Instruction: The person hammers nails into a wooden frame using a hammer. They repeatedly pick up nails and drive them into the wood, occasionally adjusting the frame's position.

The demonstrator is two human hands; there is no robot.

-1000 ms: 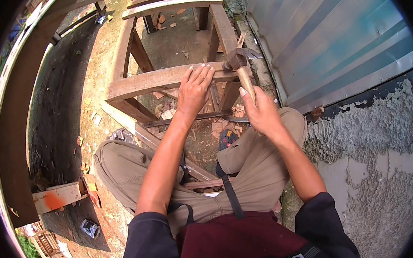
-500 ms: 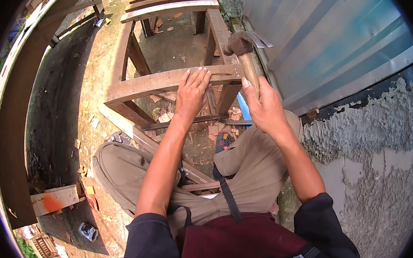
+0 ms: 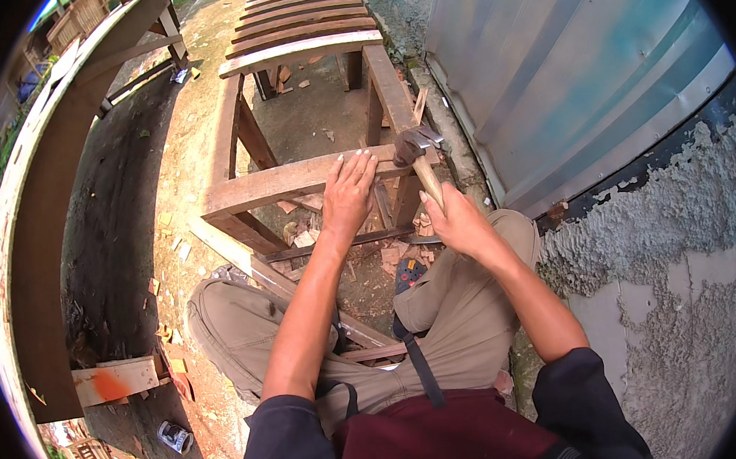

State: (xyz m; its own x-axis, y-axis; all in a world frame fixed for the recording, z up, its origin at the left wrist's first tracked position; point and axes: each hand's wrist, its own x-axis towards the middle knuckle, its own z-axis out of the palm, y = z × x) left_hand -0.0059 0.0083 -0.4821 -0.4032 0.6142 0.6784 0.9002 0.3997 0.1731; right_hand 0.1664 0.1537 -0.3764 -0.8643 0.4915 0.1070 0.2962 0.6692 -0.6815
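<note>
A wooden bench frame (image 3: 226, 128) stands in front of me, its near rail (image 3: 271, 185) running crosswise. My left hand (image 3: 350, 198) lies on this rail, fingers stretched over its top and holding nothing. In my right hand (image 3: 460, 226) is a claw hammer (image 3: 429, 180), gripped by its wooden handle. The dark hammer head sits over the rail's right end, with the claw pointing right. It seems to touch the wood there, and what is under the head is hidden.
Wooden slats (image 3: 303, 31) cross the frame's far part. A corrugated metal panel (image 3: 562, 71) and a rough wall (image 3: 667, 234) stand close on my right. A long wooden piece (image 3: 34, 278) curves along the left. Wood chips (image 3: 396, 257) and a can (image 3: 175, 436) lie on the ground.
The hammer has come down from above the rail onto its right end, my right hand lowering with it. My left hand stays on the rail. The whole view has shifted slightly.
</note>
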